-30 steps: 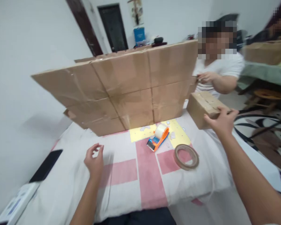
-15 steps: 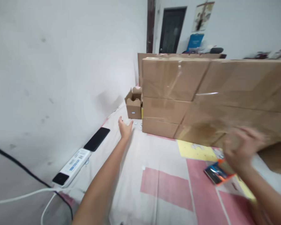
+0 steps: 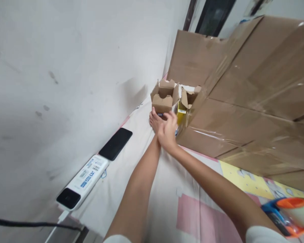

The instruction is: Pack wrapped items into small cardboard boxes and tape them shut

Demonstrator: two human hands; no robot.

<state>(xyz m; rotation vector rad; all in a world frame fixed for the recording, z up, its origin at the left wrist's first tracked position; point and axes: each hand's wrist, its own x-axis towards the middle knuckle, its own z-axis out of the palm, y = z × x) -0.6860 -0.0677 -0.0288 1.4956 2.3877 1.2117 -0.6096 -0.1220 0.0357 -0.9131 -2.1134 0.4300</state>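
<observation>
My left hand (image 3: 155,120) is at the front of a small open-topped cardboard box (image 3: 162,104), its visible fingers extended against the lower front face. My right hand (image 3: 168,131) crosses over my left wrist; its fingers are bent and apart near the box's lower right corner. No object shows in either hand, though the right hand covers part of the left. Beside that box, against the stack, stands another open small box (image 3: 181,113) with a yellow side and a white label.
Large taped cardboard boxes (image 3: 266,101) form a wall on the right. A black phone (image 3: 116,143) and a white power bank (image 3: 83,182) with a cable lie along the left wall. A blue and orange tape dispenser (image 3: 276,216) rests at the lower right on the patterned cloth (image 3: 192,212).
My right hand has come from the far right to meet my left at the small box. My left hand has moved up to the box. The view has turned left and closer.
</observation>
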